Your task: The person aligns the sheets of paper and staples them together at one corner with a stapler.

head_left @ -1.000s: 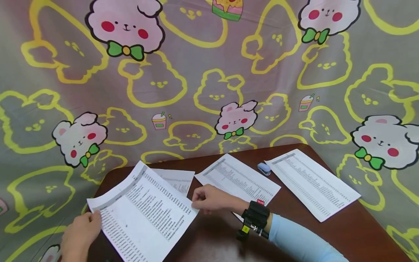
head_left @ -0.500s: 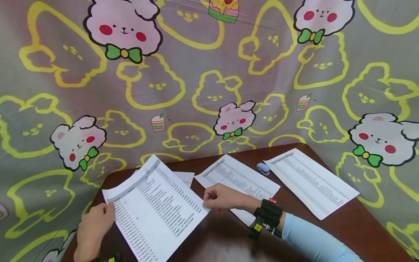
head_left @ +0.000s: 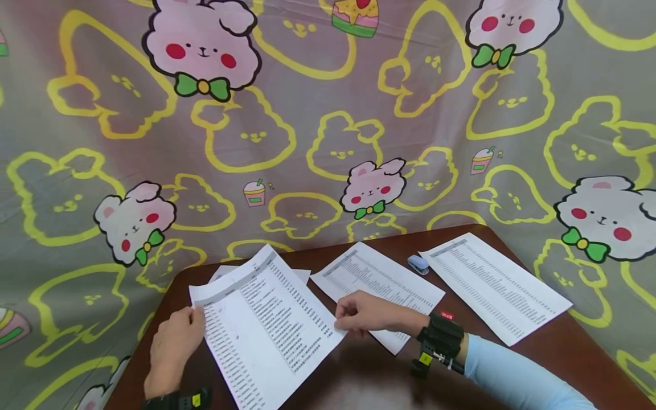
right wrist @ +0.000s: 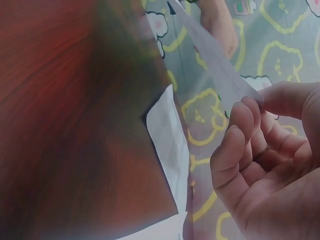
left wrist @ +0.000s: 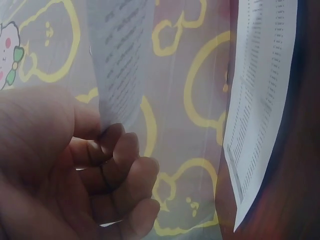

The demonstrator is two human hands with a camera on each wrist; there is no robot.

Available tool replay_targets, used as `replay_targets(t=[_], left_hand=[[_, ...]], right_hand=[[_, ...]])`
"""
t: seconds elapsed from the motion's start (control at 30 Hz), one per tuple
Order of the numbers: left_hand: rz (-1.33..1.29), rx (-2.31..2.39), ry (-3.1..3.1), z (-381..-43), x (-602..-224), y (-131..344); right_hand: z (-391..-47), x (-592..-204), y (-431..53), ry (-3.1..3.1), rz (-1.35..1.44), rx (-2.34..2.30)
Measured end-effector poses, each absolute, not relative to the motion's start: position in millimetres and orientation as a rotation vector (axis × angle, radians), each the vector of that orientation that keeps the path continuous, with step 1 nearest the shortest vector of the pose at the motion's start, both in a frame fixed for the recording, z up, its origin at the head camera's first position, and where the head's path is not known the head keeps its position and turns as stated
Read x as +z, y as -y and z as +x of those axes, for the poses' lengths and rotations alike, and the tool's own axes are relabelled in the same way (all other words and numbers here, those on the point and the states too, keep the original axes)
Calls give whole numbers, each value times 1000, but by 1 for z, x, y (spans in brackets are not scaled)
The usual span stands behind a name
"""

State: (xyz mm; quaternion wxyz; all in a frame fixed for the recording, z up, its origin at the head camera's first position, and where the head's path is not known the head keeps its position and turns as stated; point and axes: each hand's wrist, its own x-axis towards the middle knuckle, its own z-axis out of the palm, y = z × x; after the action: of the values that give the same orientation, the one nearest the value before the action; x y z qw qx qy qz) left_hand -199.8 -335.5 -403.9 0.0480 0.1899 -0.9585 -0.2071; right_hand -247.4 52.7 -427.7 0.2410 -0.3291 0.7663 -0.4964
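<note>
A printed sheet of paper (head_left: 271,324) with a grey header band is held up, tilted, over the near left part of the table. My left hand (head_left: 176,347) pinches its left edge between thumb and index finger; the left wrist view shows that hand (left wrist: 105,170) with the sheet (left wrist: 122,65) between thumb and fingertip. At the opposite edge, near the lower right corner, my right hand (head_left: 371,314) pinches the paper. Thumb and index finger of the right hand (right wrist: 270,155) meet on the sheet (right wrist: 225,75) in the right wrist view.
On the brown table (head_left: 369,381) lie a middle printed sheet (head_left: 381,276), partly behind my right forearm, and a right-hand sheet (head_left: 497,290). Another sheet (head_left: 221,272) is mostly hidden behind the held one. Between the middle and right sheets sits a small light-blue stapler (head_left: 418,264). A patterned cloth (head_left: 318,188) hangs behind.
Both hands have shifted to the right with the held sheet, which now covers more of the sheet behind it. The papers on the table and the stapler stay in place.
</note>
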Motion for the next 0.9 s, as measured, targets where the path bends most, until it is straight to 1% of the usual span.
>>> replay_targets(t=[0.33, 0.53, 0.9], left_hand=[[444, -660, 2863, -199, -403, 325], [340, -675, 2810, -205, -396, 313], [302, -691, 2788, -208, -384, 304]], right_hand=[[-240, -431, -61, -2087, -862, -1368], [-235, -431, -68, -2056, -825, -1383], [-227, -430, -73, -1973, -852, -1369]])
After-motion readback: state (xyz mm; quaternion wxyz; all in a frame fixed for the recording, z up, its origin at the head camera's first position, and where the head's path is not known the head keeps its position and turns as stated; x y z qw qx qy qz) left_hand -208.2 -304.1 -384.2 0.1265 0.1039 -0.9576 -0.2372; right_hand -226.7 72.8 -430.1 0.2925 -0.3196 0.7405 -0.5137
